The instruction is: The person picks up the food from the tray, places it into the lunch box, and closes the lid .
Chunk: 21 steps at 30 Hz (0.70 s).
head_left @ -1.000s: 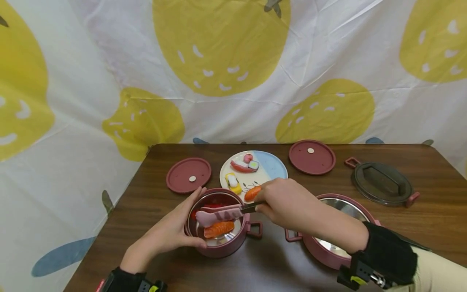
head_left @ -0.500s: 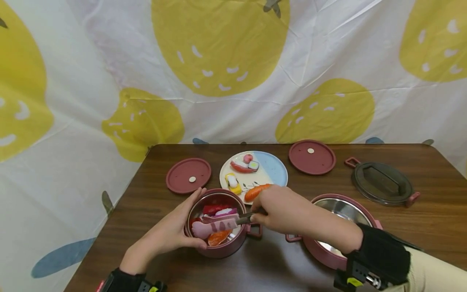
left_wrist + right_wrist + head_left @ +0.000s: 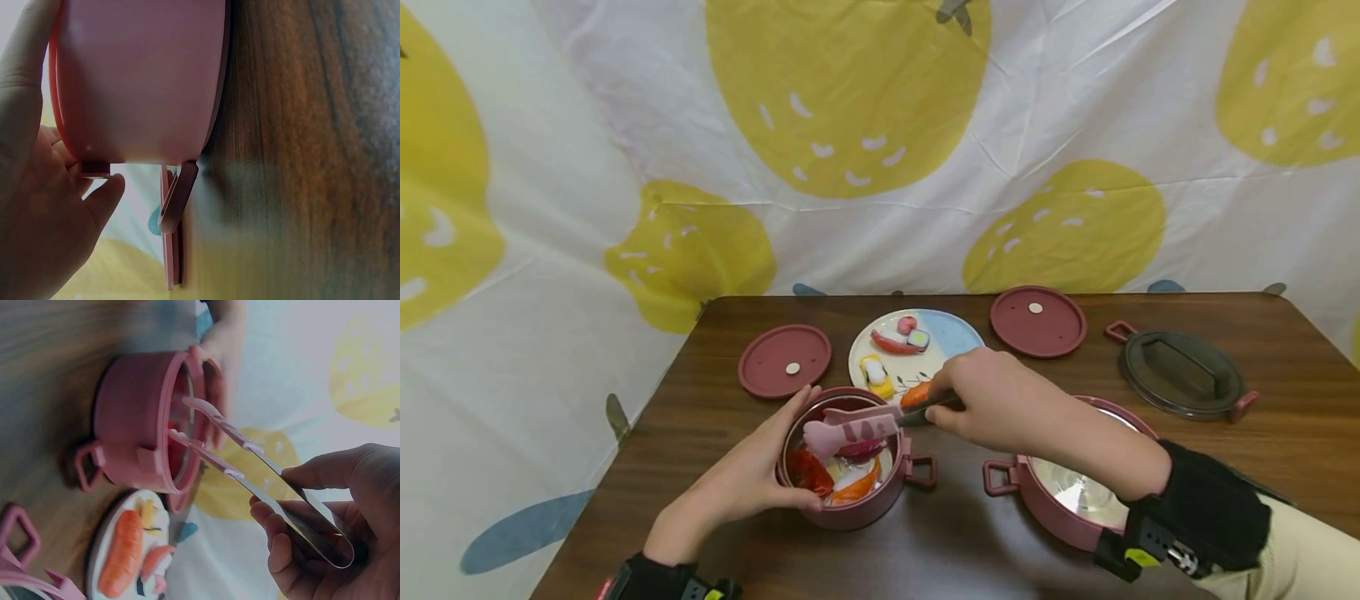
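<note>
My left hand (image 3: 752,471) grips the left side of a small pink pot (image 3: 857,518), thumb at the front of the rim and fingers behind. A handle of this pot shows beside the fingers in the left wrist view. My right hand (image 3: 988,400) holds tongs (image 3: 861,432) with pink tips and metal arms; the tips stand apart at the pot's mouth in the right wrist view, with nothing visible between them. Inside the pot lie a red piece (image 3: 808,472), an orange-and-white toy sushi (image 3: 859,486) and a purplish piece (image 3: 863,451), partly covered by the tongs.
Behind the pot is a plate (image 3: 955,329) with toy sushi and an orange piece (image 3: 122,553). A second pink pot (image 3: 1067,525) sits under my right forearm. Two pink lids (image 3: 786,361) (image 3: 1037,321) and a dark glass lid (image 3: 1183,375) lie farther back.
The tongs dip lower into the pot, then rise back toward the rim. The pieces inside have shifted and turned, the orange one now showing white. My left hand keeps its hold.
</note>
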Tool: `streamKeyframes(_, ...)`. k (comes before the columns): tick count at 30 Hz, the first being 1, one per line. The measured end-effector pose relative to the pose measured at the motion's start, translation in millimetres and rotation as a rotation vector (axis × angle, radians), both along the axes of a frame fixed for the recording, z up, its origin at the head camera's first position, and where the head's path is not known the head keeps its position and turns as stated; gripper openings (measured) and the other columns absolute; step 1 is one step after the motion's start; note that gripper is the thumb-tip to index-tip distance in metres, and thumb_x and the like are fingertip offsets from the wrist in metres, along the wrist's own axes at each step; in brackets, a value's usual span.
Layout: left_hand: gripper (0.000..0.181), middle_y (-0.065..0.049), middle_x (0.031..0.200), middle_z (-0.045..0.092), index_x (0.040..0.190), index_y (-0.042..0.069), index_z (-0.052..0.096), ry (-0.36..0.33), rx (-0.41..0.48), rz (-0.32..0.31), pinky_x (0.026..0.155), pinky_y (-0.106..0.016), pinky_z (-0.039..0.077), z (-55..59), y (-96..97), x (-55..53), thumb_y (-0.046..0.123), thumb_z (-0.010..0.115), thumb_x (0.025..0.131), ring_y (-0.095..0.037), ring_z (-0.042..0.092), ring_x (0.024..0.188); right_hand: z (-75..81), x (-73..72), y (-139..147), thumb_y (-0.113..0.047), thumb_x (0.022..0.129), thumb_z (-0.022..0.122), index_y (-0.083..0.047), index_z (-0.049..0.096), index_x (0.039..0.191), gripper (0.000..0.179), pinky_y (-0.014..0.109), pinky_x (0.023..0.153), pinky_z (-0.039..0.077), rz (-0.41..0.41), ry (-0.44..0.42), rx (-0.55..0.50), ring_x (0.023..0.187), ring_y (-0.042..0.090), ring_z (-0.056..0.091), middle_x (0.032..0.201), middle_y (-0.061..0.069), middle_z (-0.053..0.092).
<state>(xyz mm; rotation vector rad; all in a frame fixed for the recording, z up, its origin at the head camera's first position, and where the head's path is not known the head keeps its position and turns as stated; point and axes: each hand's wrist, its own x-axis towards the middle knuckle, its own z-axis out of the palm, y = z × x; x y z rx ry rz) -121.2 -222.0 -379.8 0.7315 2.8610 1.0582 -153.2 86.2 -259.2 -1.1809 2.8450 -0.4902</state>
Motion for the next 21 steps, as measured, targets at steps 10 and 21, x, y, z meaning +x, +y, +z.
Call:
streamKeyframes(10,0.123,-0.002,0.158,0.025,0.154,0.021,0.009,-0.025,0.03,0.001,0.112,-0.059,0.028,-1.2,-0.9,-0.8,0.048,0.085,0.06,-0.02,0.026,0.14,18.0,-14.6,14,-0.018,0.085,0.068,-0.012,0.076,0.089,0.01,0.037,0.065,0.056,-0.033,-0.002,-0.027,0.071,0.01,0.06,0.083,-0.002,0.073)
streamKeyframes(21,0.123,-0.004,0.158,0.027,0.154,0.022,0.011,-0.027,0.033,0.014,0.11,-0.06,0.029,-1.7,-4.0,0.1,0.05,0.084,0.06,-0.021,0.028,0.139,31.6,-49.6,21,-0.019,0.088,0.064,-0.007,0.076,0.094,0.018,0.046,0.073,0.055,-0.155,0.061,0.011,0.081,0.023,0.064,0.089,0.008,0.074)
